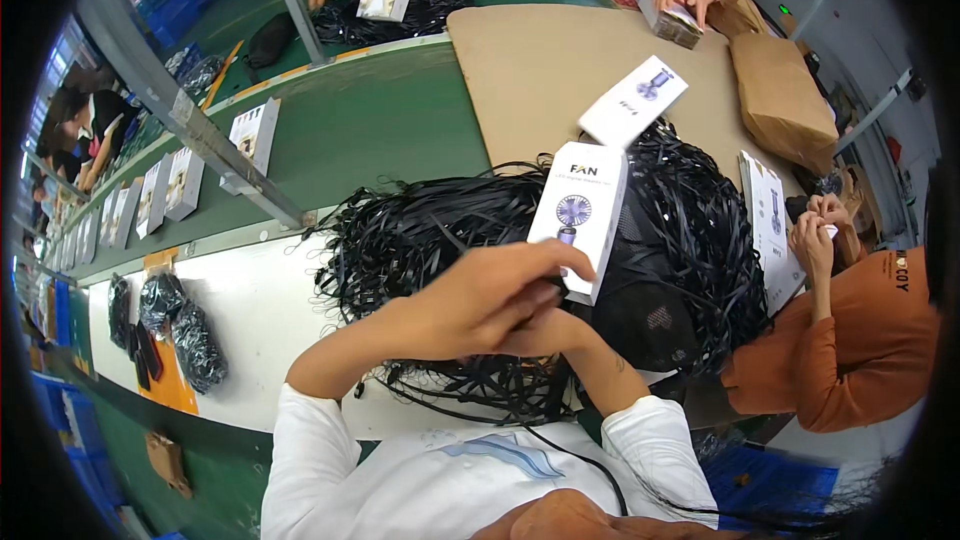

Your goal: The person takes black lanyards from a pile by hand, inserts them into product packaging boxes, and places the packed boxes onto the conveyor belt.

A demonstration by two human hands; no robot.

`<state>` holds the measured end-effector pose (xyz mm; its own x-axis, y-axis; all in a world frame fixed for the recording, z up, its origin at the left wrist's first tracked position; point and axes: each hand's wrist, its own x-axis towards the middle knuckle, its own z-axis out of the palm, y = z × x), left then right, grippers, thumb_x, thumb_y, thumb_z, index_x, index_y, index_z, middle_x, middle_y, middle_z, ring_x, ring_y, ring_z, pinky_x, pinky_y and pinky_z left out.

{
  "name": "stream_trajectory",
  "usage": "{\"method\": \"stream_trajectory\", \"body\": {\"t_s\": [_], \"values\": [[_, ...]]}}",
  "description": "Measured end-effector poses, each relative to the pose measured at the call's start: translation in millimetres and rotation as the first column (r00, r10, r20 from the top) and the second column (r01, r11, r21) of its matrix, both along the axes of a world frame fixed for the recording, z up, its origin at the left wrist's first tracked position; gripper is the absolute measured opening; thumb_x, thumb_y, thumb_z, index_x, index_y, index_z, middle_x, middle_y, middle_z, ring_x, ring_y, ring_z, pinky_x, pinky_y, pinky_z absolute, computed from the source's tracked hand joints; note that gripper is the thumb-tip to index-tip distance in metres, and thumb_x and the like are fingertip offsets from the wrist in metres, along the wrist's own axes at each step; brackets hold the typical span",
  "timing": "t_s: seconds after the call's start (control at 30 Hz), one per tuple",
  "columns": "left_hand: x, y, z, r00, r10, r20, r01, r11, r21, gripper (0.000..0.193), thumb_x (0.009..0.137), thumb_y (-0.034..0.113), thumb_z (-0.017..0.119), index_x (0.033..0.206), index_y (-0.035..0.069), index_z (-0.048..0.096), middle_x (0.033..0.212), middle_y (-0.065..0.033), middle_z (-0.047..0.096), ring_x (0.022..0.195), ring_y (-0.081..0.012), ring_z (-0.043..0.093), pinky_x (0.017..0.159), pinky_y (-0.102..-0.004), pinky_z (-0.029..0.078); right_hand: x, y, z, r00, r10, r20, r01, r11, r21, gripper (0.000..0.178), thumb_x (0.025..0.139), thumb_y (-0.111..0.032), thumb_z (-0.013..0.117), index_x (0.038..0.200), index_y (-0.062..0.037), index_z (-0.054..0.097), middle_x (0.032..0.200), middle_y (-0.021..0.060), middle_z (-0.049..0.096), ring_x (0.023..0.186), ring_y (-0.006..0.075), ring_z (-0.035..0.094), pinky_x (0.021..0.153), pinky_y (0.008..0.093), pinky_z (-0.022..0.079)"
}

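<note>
My left hand (pixel 495 290) reaches across in front of me, above a heap of black straps (pixel 440 225). Its index finger stretches over the lower end of a white box (pixel 592 175) with a picture of a small purple fan; whether it touches the box I cannot tell. The other fingers bend downward, and no held thing shows clearly in them. Crossing beneath it is my right hand (pixel 545 332), whose fingers are mostly hidden. That white box lies tilted on the straps, overlapping a second white fan box (pixel 635 100). A dark mesh item (pixel 645 325) lies right of my hands.
Cardboard (pixel 540 50) covers the far table. Several printed boxes stand along the green conveyor (pixel 390 90), behind a metal post (pixel 185 110). Wrapped black bundles (pixel 195 340) lie left. A person in orange (pixel 850 340) works close at right, beside another box (pixel 765 225); two people work opposite.
</note>
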<state>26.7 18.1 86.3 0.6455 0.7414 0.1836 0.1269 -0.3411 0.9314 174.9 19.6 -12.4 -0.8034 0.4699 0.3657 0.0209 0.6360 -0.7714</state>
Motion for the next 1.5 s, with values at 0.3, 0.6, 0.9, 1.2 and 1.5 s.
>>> {"method": "stream_trajectory", "body": {"t_s": [0.3,0.6,0.9,1.2,1.5], "values": [[5,6,-63,0.939,0.309,0.149,-0.314,0.949,0.011,0.033,0.079,-0.001,0.059,0.11,-0.001,0.046,0.1,-0.0097,0.059,0.089,-0.0173,0.061,0.08,-0.0283,0.045,17,-2,-12,0.571,-0.571,-0.59,-0.011,0.714,-0.7,0.043,0.088,-0.041,0.052,0.096,0.0011,0.055,0.082,-0.0007,0.051,0.069,0.0053,0.046,0.064,0.0192,0.039],[52,14,-118,0.749,0.514,0.419,-0.412,0.856,-0.313,0.045,0.084,0.008,0.06,0.119,0.0,0.032,0.101,-0.0095,0.059,0.096,-0.0131,0.056,0.085,-0.0268,0.042,46,22,-11,0.177,-0.782,-0.598,-0.421,0.489,-0.764,0.036,0.096,-0.037,0.035,0.069,-0.0132,0.04,0.057,-0.0032,0.027,0.048,0.0058,0.03,0.064,0.0282,0.039],[42,92,-211,0.83,0.526,0.187,-0.364,0.764,-0.533,0.043,0.089,0.018,0.05,0.125,-0.001,0.035,0.12,-0.0147,0.048,0.109,-0.0188,0.047,0.092,-0.0294,0.037,62,25,-67,0.448,-0.889,-0.091,0.844,0.455,-0.285,0.036,0.093,-0.027,0.044,0.076,0.0038,0.047,0.054,0.0109,0.044,0.051,0.0125,0.045,0.049,0.0302,0.037],[25,39,-140,0.752,0.552,0.361,-0.42,0.823,-0.383,0.062,0.079,0.005,0.06,0.13,0.003,0.026,0.128,-0.016,0.039,0.117,-0.0206,0.041,0.098,-0.0324,0.034,59,6,-67,0.626,-0.778,-0.051,0.741,0.614,-0.272,0.027,0.091,-0.018,0.047,0.074,0.0029,0.042,0.057,0.0174,0.039,0.048,0.023,0.036,0.047,0.0325,0.033],[-20,-4,-86,0.742,0.653,0.152,-0.583,0.516,0.628,0.065,0.059,-0.007,0.064,0.119,0.008,0.045,0.123,-0.0154,0.048,0.109,-0.0303,0.047,0.094,-0.0385,0.035,99,3,-13,0.571,-0.812,-0.12,0.741,0.573,-0.349,0.035,0.092,-0.032,0.05,0.112,-0.0036,0.053,0.074,-0.0029,0.048,0.059,0.0047,0.04,0.049,0.0194,0.033]]}}
